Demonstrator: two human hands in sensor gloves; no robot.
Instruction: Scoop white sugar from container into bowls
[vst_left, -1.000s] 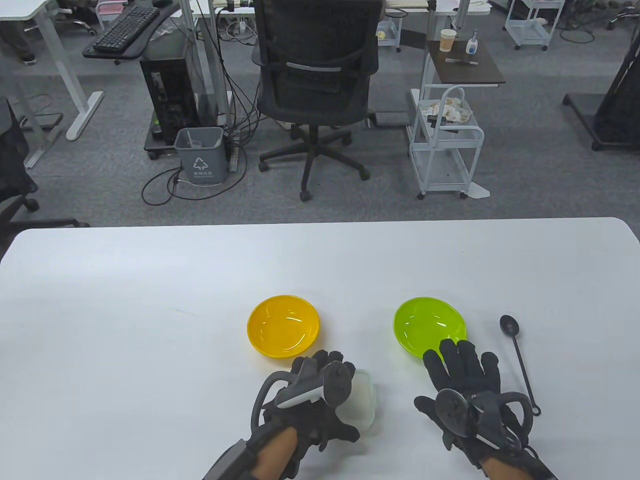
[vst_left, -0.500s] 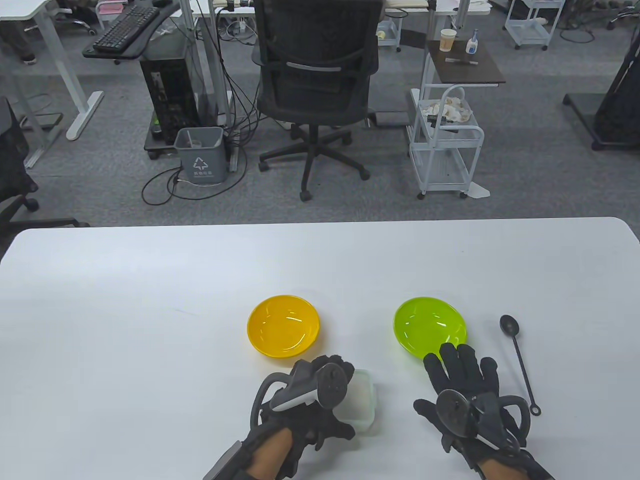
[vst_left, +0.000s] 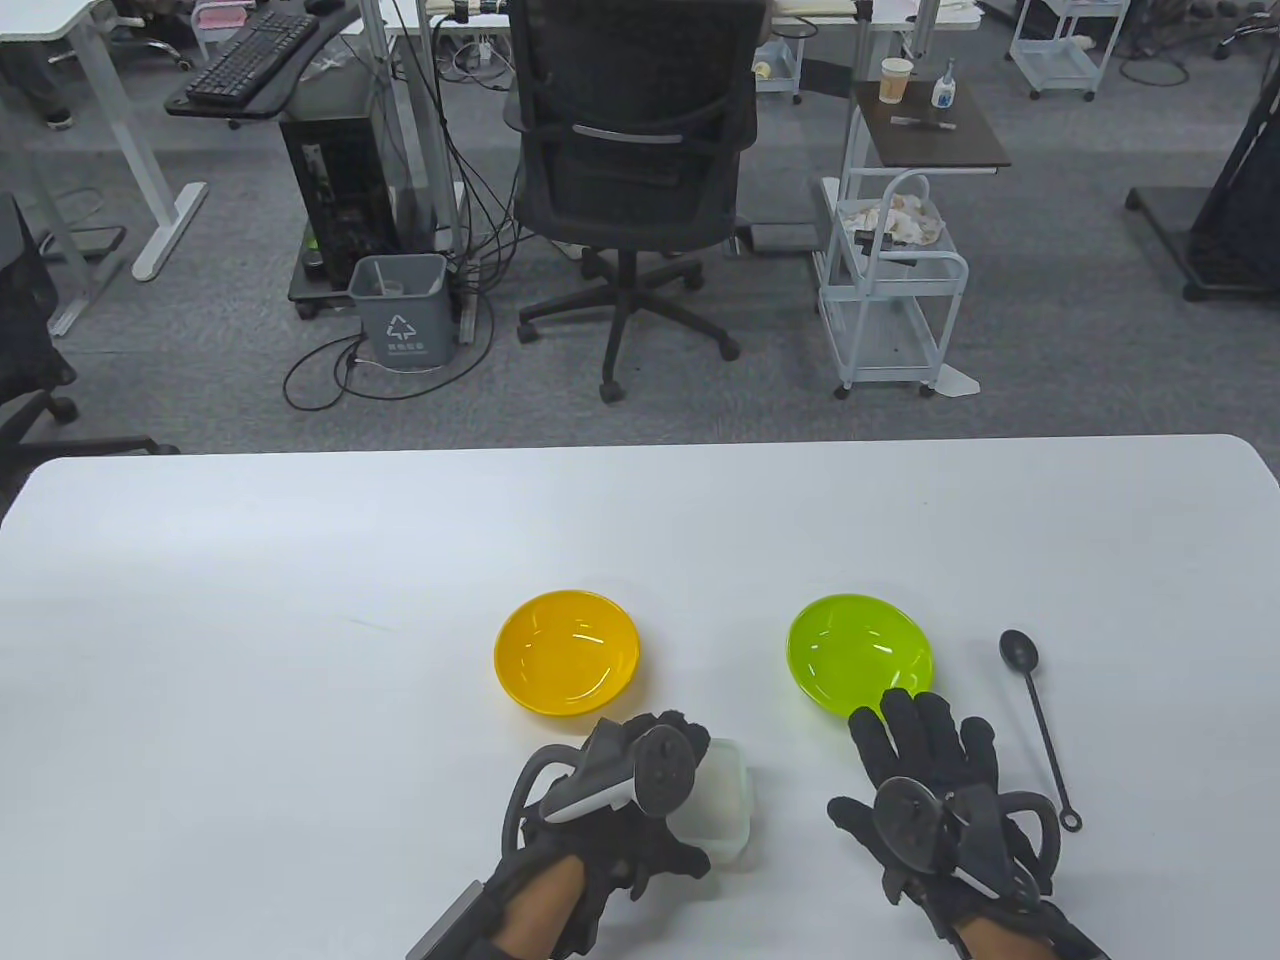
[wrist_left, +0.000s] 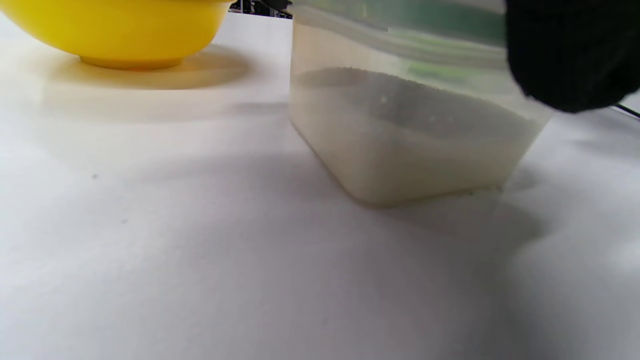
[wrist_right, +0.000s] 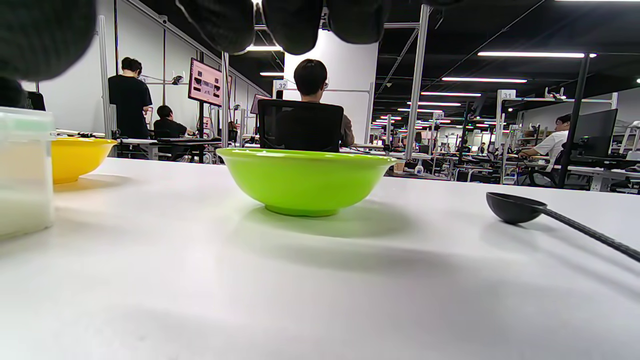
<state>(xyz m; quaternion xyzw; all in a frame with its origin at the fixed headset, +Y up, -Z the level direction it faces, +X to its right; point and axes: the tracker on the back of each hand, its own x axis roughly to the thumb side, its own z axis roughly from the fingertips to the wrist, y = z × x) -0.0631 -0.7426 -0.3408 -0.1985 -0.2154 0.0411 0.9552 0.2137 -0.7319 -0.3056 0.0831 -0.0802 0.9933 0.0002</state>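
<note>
A translucent sugar container (vst_left: 725, 800) stands on the white table (vst_left: 300, 650) at the near centre, with white sugar showing through its wall in the left wrist view (wrist_left: 400, 140). My left hand (vst_left: 650, 770) grips it from the left, and a fingertip (wrist_left: 570, 55) presses near its rim. A yellow bowl (vst_left: 566, 652) sits just beyond it. A green bowl (vst_left: 858, 650) sits to the right. My right hand (vst_left: 885, 760) lies flat and empty with spread fingers at the green bowl's near edge. A black spoon (vst_left: 1035, 700) lies on the table to the right of that hand.
Both bowls look empty. The yellow bowl (wrist_left: 120, 30) is close to the container's far left side. In the right wrist view the green bowl (wrist_right: 305, 180) is straight ahead and the spoon (wrist_right: 520, 207) lies to the right. An office chair (vst_left: 630, 180) stands beyond the table.
My left hand has drawn back a little and its fingers have curled closer on the container. My right hand has slid back slightly from the green bowl.
</note>
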